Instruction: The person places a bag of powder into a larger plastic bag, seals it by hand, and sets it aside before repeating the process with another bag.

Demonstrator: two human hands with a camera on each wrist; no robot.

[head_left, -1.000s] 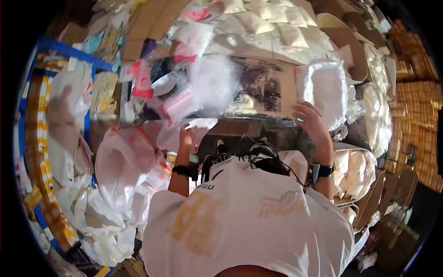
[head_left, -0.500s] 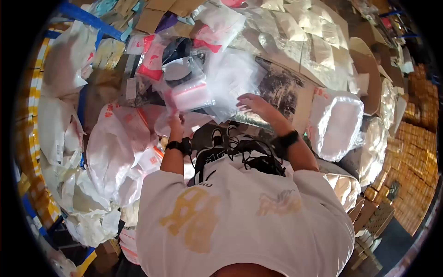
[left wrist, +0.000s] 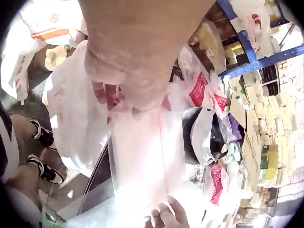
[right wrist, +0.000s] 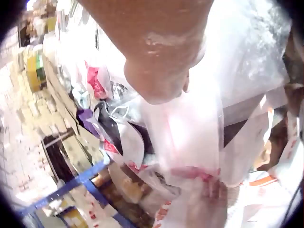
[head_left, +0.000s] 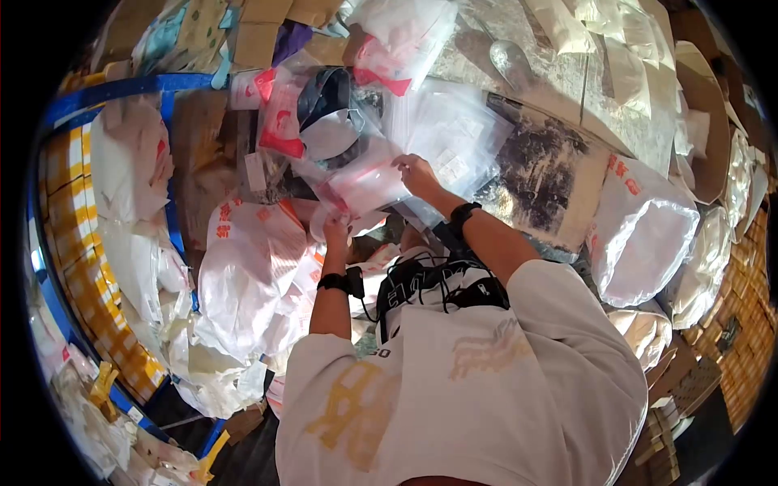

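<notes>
While my left hand (head_left: 336,232) pinched the lower-left end of a flat, clear plastic packet with a pink strip (head_left: 366,188), upper centre of the head view, my right hand (head_left: 420,176) lay bent-fingered at its right end; pinching, couldn't tell. Judged it light, limp, slippery: best gripped at both ends.

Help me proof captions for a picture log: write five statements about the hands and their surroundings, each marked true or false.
1. The left hand pinches one end of the flat, translucent plastic bag with pink edging. True.
2. The right hand is well away from that bag. False: it is at the bag's opposite end.
3. A black wristband circles each wrist. True.
4. The blue metal frame is on the head view's right side. False: that frame is on the left.
5. The yellow-printed shirt is black with long sleeves. False: it is white, short-sleeved.
</notes>
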